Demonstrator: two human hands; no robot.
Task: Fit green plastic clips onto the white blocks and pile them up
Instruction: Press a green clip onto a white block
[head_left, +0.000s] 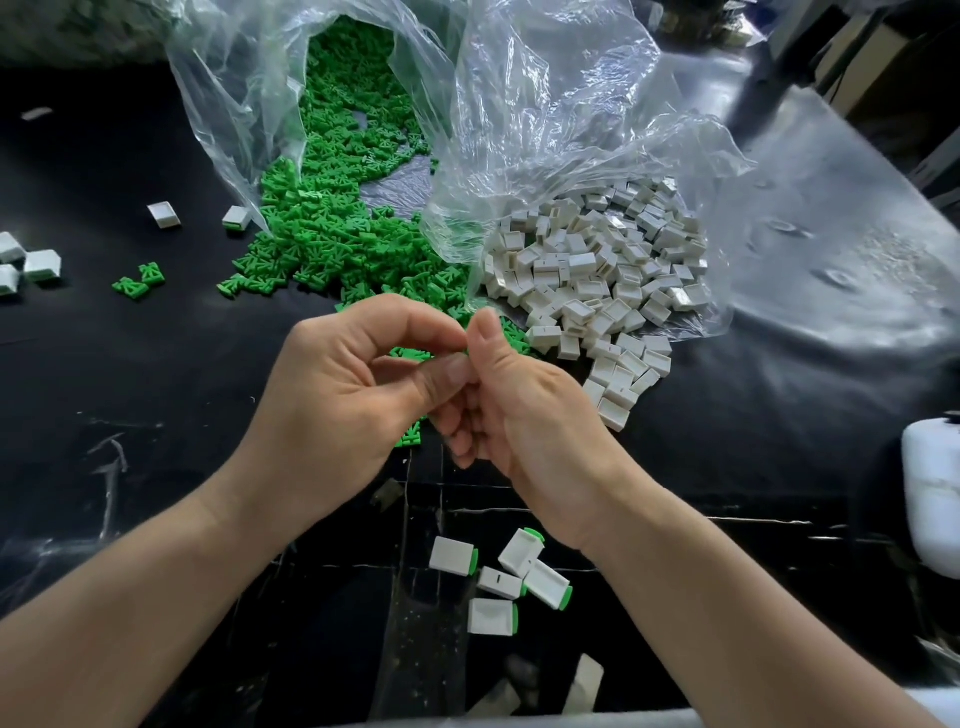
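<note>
two hands are curled together, left hand (353, 384) against right hand (524, 410); contents cannot be told. a slipped part could be lost among green clips (332, 228) at 12 o'clock.

Shot from one head-worn wide-angle camera, facing forward and down, close above left hand (343, 384), right hand (524, 410) and tabletop (156, 374).

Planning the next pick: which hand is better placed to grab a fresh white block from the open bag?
Right, probably. The right hand lies beside the white blocks, the nearest ones off its knuckles. The left hand is on the far side, nearer the green clips, and would have to cross over.
</note>
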